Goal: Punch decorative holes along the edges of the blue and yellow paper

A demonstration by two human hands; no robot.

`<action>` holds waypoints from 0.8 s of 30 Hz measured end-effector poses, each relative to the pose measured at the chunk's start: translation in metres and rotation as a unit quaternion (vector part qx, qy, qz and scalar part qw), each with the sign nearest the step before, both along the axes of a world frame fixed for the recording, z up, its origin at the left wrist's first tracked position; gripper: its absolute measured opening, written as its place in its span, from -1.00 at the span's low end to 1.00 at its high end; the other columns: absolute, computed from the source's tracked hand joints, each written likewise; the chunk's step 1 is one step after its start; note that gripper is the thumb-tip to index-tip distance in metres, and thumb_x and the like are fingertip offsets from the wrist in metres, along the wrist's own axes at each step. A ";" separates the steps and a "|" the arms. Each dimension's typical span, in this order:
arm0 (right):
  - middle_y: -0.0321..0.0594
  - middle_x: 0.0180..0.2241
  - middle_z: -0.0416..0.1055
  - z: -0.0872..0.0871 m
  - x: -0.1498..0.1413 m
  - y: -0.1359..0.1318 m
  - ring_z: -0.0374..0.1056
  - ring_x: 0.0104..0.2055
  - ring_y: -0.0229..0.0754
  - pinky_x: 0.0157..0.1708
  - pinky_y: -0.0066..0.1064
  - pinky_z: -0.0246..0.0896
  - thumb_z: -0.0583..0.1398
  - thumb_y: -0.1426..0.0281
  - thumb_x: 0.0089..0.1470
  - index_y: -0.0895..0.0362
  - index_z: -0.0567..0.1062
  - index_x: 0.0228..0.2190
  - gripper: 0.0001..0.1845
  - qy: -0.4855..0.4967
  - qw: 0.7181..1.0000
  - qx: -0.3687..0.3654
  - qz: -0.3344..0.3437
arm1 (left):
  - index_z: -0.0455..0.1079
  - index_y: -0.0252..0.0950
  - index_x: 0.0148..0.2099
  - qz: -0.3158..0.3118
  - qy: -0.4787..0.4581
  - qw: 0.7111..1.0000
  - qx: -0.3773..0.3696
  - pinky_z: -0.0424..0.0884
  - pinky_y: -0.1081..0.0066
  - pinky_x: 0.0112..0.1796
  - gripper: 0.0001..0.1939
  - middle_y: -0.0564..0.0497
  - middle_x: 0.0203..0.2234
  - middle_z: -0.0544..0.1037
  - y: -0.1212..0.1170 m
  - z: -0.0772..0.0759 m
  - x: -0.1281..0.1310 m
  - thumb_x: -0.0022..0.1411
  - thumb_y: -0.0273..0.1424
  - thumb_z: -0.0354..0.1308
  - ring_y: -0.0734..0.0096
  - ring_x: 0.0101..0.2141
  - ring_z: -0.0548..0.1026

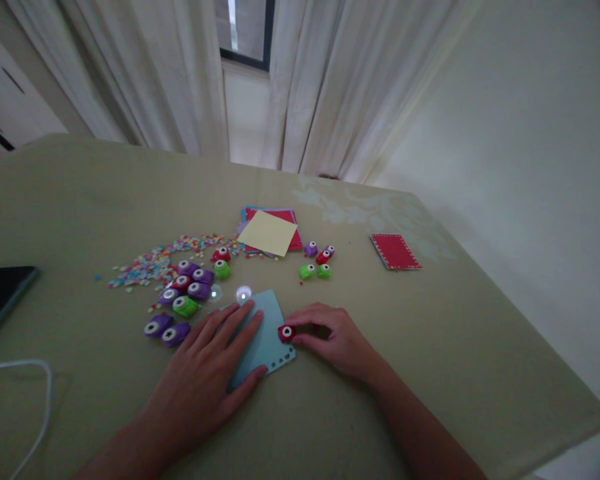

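A light blue sheet of card (266, 333) lies on the table, with a row of small punched holes along its near right edge. My left hand (215, 360) rests flat on it, fingers spread. At the card's right edge sits a small red craft punch (287, 333), which my right hand (333, 337) grips between thumb and fingers. To the left of the card stand several purple, red and green craft punches (185, 306), close together. Whether the punch is pressed down cannot be seen.
Colourful paper bits (153, 263) are strewn at the left. A stack of coloured cards (269, 232) lies farther back, with several more punches (307, 271) beside it. Red card (395, 251) lies at the right. A dark tablet (3, 297) and white cable (47, 393) are at far left.
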State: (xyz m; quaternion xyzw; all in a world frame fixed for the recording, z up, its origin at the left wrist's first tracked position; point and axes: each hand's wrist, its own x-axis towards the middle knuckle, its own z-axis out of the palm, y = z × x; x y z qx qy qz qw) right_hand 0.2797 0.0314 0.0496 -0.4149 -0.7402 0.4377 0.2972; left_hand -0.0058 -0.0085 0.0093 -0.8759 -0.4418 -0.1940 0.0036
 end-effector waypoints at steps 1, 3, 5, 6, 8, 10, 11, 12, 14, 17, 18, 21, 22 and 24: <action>-0.21 -0.08 0.73 0.000 0.000 0.000 0.62 -0.05 -0.12 0.00 -0.36 0.46 0.45 0.36 0.28 -0.03 0.77 -0.03 -0.77 0.002 1.000 -0.001 0.001 | 0.15 -0.17 0.58 0.000 0.001 1.000 -0.001 0.21 0.04 0.31 -0.28 -0.07 0.48 0.32 0.000 0.000 0.000 0.52 -0.05 0.14 -0.02 0.37 0.30; -0.20 -0.08 0.73 -0.001 0.000 0.001 0.63 -0.05 -0.10 0.01 -0.34 0.46 0.45 0.34 0.28 -0.03 0.77 -0.03 -0.77 0.005 1.000 -0.003 0.002 | 0.14 -0.17 0.58 0.000 0.002 1.000 -0.002 0.21 0.04 0.32 -0.27 -0.07 0.49 0.31 -0.001 -0.001 -0.001 0.52 -0.05 0.14 -0.03 0.38 0.29; -0.20 -0.08 0.73 -0.001 0.000 0.001 0.62 -0.04 -0.09 0.03 -0.31 0.46 0.44 0.33 0.29 -0.03 0.77 -0.03 -0.78 0.003 1.000 -0.005 0.003 | 0.15 -0.17 0.58 0.002 0.001 1.000 -0.005 0.20 0.04 0.32 -0.28 -0.06 0.50 0.30 -0.001 -0.001 0.000 0.52 -0.05 0.14 -0.03 0.39 0.28; -0.20 -0.07 0.73 -0.001 0.000 0.001 0.62 -0.03 -0.08 0.04 -0.30 0.45 0.44 0.32 0.29 -0.04 0.76 -0.03 -0.78 0.001 1.000 -0.008 0.004 | 0.15 -0.17 0.58 0.003 0.001 1.000 -0.005 0.21 0.04 0.32 -0.28 -0.06 0.50 0.30 -0.001 -0.002 0.000 0.52 -0.05 0.14 -0.02 0.39 0.28; -0.20 -0.06 0.73 -0.001 0.001 0.000 0.62 -0.02 -0.07 0.05 -0.27 0.44 0.45 0.31 0.28 -0.03 0.76 -0.03 -0.77 -0.006 1.000 -0.015 -0.001 | 0.15 -0.16 0.58 0.004 0.001 1.000 -0.006 0.21 0.04 0.32 -0.28 -0.06 0.50 0.29 -0.001 -0.002 0.001 0.53 -0.04 0.14 -0.02 0.39 0.28; -0.17 -0.02 0.72 -0.002 0.003 -0.001 0.62 -0.01 -0.04 0.02 -0.25 0.45 0.49 0.27 0.22 -0.02 0.74 0.01 -0.68 -0.009 0.999 -0.039 -0.025 | 0.14 -0.15 0.58 0.005 0.001 1.000 -0.008 0.21 0.03 0.32 -0.28 -0.05 0.51 0.28 -0.001 -0.002 0.001 0.53 -0.04 0.13 -0.02 0.40 0.27; -0.15 0.00 0.71 -0.002 0.003 -0.001 0.61 0.00 -0.03 0.00 -0.25 0.45 0.51 0.24 0.17 0.00 0.72 0.03 -0.60 -0.006 0.997 -0.057 -0.043 | 0.14 -0.15 0.58 0.007 0.000 1.000 -0.010 0.21 0.02 0.33 -0.28 -0.05 0.51 0.28 -0.001 -0.002 0.001 0.53 -0.04 0.12 -0.02 0.40 0.27; -0.13 0.01 0.71 -0.002 0.004 0.000 0.61 0.00 -0.02 -0.03 -0.25 0.45 0.54 0.21 0.13 0.03 0.70 0.05 -0.53 0.003 0.995 -0.078 -0.063 | 0.14 -0.15 0.58 0.007 0.000 1.000 -0.012 0.21 0.02 0.33 -0.29 -0.05 0.51 0.28 -0.001 -0.002 0.001 0.53 -0.04 0.12 -0.02 0.40 0.27; -0.10 -0.05 0.70 -0.002 0.004 0.003 0.60 -0.08 -0.04 -0.11 -0.28 0.45 0.54 0.13 0.08 0.09 0.68 0.03 -0.47 0.022 0.987 -0.125 -0.098 | 0.15 -0.15 0.58 0.006 -0.004 1.000 -0.010 0.23 0.02 0.33 -0.29 -0.06 0.50 0.30 -0.001 -0.002 0.001 0.53 -0.05 0.13 -0.02 0.40 0.28; -0.21 -0.34 0.63 0.001 0.001 0.013 0.48 -0.33 -0.17 -0.33 -0.39 0.33 0.53 0.05 0.05 0.15 0.66 -0.20 -0.52 0.001 0.978 -0.180 -0.107 | 0.18 -0.17 0.57 0.000 -0.011 1.000 0.000 0.25 0.03 0.31 -0.28 -0.08 0.48 0.33 0.000 -0.002 0.001 0.51 -0.06 0.16 -0.03 0.38 0.31; -0.26 -0.42 0.57 0.003 -0.001 0.017 0.41 -0.40 -0.21 -0.40 -0.42 0.25 0.54 0.01 0.02 0.16 0.64 -0.28 -0.51 -0.017 0.975 -0.198 -0.098 | 0.18 -0.17 0.57 -0.001 -0.014 1.000 0.002 0.26 0.03 0.31 -0.28 -0.08 0.48 0.33 0.001 -0.003 0.001 0.50 -0.06 0.17 -0.03 0.38 0.31; -0.33 -0.50 0.47 0.010 -0.006 0.029 0.30 -0.49 -0.27 -0.50 -0.44 0.11 0.57 -0.08 -0.11 0.14 0.56 -0.39 -0.41 -0.068 0.963 -0.257 -0.053 | 0.18 -0.16 0.57 -0.001 -0.019 1.000 0.004 0.25 0.02 0.32 -0.28 -0.08 0.47 0.35 0.001 -0.004 0.001 0.50 -0.06 0.17 -0.03 0.37 0.33; -0.35 -0.52 0.45 0.012 -0.007 0.033 0.28 -0.50 -0.27 -0.52 -0.45 0.08 0.57 -0.09 -0.14 0.14 0.54 -0.40 -0.39 -0.086 0.958 -0.271 -0.039 | 0.18 -0.16 0.57 0.000 -0.021 1.000 0.006 0.25 0.02 0.32 -0.28 -0.08 0.47 0.35 0.001 -0.005 0.001 0.50 -0.06 0.17 -0.03 0.37 0.33; -0.40 -0.55 0.39 0.014 -0.008 0.039 0.21 -0.52 -0.30 -0.55 -0.46 -0.01 0.58 -0.10 -0.16 0.13 0.52 -0.42 -0.37 -0.121 0.952 -0.279 -0.020 | 0.19 -0.17 0.56 0.001 -0.022 1.000 0.010 0.25 0.02 0.32 -0.28 -0.09 0.47 0.35 0.002 -0.006 0.002 0.50 -0.07 0.17 -0.03 0.36 0.34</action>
